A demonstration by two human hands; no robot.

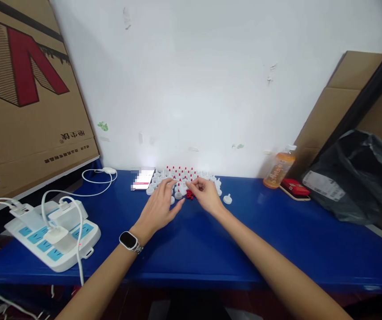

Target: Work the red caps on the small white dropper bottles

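Observation:
Several small white translucent nozzle caps, one of them a lone cap (227, 199) at the right, stand on the blue table (211, 249) near the wall. Many in the middle carry small red tips (179, 174). My left hand (159, 205) is at the left front of the group, thumb apart from its bent fingers, around a white nozzle cap (178, 194). My right hand (206, 194) pinches thumb and forefinger together over the group; what is between them is too small to make out. Below its fingertips lies a little pile of loose red tips (190, 194).
A phone (144, 179) lies left of the caps. A white power strip (57, 262) with plugs and cables sits at the left, by a large cardboard box (37, 124). To the right are an orange drink bottle (279, 169), a red packet (295, 187) and a dark plastic bag (354, 178).

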